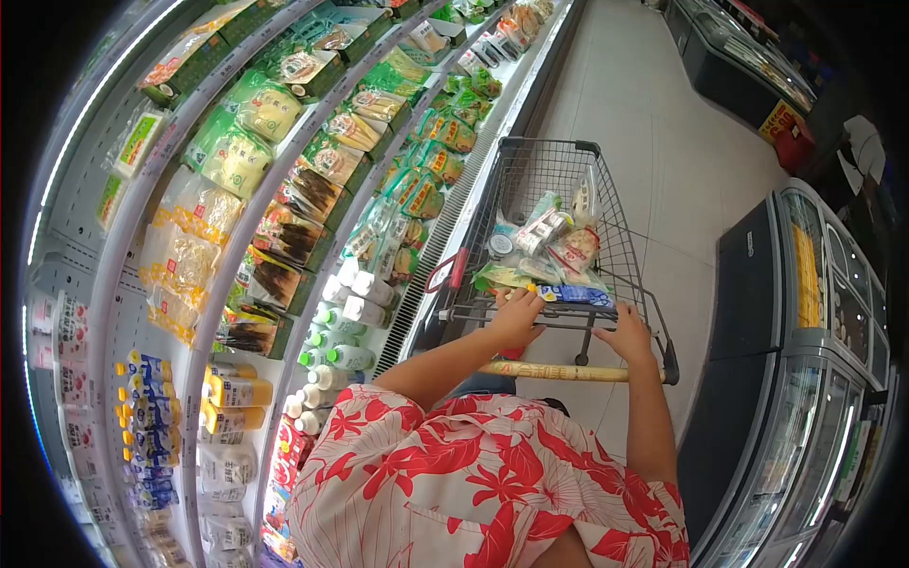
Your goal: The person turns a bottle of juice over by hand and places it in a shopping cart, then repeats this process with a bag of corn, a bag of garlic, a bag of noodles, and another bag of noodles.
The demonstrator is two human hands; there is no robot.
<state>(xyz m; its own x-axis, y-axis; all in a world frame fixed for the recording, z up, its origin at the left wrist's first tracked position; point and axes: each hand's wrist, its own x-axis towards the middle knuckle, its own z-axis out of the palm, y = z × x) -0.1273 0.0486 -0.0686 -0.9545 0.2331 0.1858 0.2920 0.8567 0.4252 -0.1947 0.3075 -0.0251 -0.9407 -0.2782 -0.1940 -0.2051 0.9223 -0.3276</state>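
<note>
Before me stands a wire shopping cart with several packaged groceries inside. My left hand is at the near end of the basket, its fingers stretched forward by the left end of a long blue packet. My right hand is open near that packet's right end, thumb apart from the fingers. The packet lies across the near side of the load. Beyond it are a clear bag with red print, a white-labelled pack and a round tub. Below both hands runs the yellowish handlebar.
Along the left, a lit refrigerated shelf carries bagged foods, mushrooms and bottles. Dark freezer cabinets line the right side, with another freezer farther ahead. The tiled floor of the aisle stretches between them.
</note>
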